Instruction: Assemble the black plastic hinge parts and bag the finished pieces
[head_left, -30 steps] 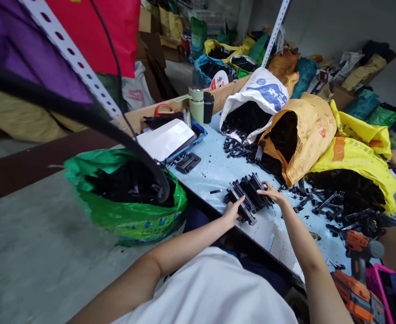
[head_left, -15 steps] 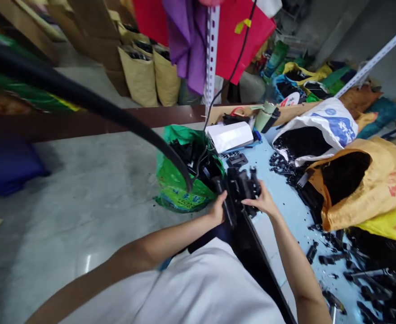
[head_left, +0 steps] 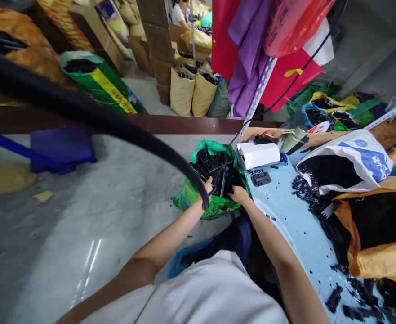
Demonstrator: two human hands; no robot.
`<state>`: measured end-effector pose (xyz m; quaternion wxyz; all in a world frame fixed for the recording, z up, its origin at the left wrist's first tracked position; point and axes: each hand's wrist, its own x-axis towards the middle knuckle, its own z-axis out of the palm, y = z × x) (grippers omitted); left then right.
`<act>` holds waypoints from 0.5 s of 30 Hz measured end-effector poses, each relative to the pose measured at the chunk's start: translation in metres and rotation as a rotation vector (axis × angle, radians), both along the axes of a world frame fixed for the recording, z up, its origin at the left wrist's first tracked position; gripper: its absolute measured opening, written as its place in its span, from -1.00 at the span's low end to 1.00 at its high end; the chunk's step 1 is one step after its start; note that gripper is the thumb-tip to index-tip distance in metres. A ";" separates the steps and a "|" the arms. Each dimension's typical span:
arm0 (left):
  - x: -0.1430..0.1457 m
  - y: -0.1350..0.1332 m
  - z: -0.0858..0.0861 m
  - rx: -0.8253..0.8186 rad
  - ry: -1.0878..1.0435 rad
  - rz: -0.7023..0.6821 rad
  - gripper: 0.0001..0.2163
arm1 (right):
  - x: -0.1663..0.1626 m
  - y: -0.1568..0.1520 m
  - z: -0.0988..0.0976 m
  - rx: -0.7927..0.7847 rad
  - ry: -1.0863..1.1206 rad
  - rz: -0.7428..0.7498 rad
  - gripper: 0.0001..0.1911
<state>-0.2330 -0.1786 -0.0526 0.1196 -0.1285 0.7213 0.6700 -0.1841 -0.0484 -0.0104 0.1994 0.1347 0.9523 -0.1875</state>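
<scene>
Both my hands are at the mouth of a green plastic bag point(head_left: 184, 194) filled with black plastic parts point(head_left: 214, 162). At the bag's near left side, my left hand point(head_left: 207, 189) is closed on some of the black plastic parts, its thumb on top. My right hand point(head_left: 240, 194) reaches over the near right rim, knuckles up. Its fingertips go down among the dark parts and are hidden, so I cannot see whether it grips any. A black curved arm point(head_left: 144, 139) crosses the view, its tip overlapping my left wrist.
On the blue tabletop point(head_left: 278, 211) right of the bag lie a flat black part point(head_left: 261, 179) and a white box point(head_left: 260, 155). A white sack point(head_left: 369, 153) and an orange sack point(head_left: 383, 261) spill black parts. A metal post point(head_left: 260, 94) rises behind. Another person point(head_left: 179, 13) is far back.
Both hands have gone from above the table edge, holding a bunch of black parts, down into the green bag. The view has swung left.
</scene>
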 end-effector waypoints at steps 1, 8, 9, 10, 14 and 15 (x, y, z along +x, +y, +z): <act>0.004 -0.002 -0.001 -0.051 0.044 -0.017 -0.51 | 0.006 0.000 0.002 0.021 0.006 0.011 -0.64; -0.007 -0.020 0.028 -0.539 0.577 -0.189 -0.55 | 0.047 0.003 0.020 0.294 0.225 -0.225 -0.63; -0.019 -0.026 0.034 -0.595 0.578 -0.140 -0.52 | 0.052 0.006 0.022 0.318 0.194 -0.296 -0.63; -0.032 -0.033 0.038 -0.644 0.545 -0.087 -0.49 | 0.056 0.009 0.023 0.314 0.131 -0.351 -0.62; -0.098 -0.055 0.045 -0.547 0.125 -0.067 -0.49 | 0.054 0.022 0.022 0.228 -0.060 -0.432 -0.47; -0.113 -0.057 0.044 -0.413 0.022 -0.121 -0.54 | 0.049 0.025 0.021 0.204 -0.061 -0.444 -0.44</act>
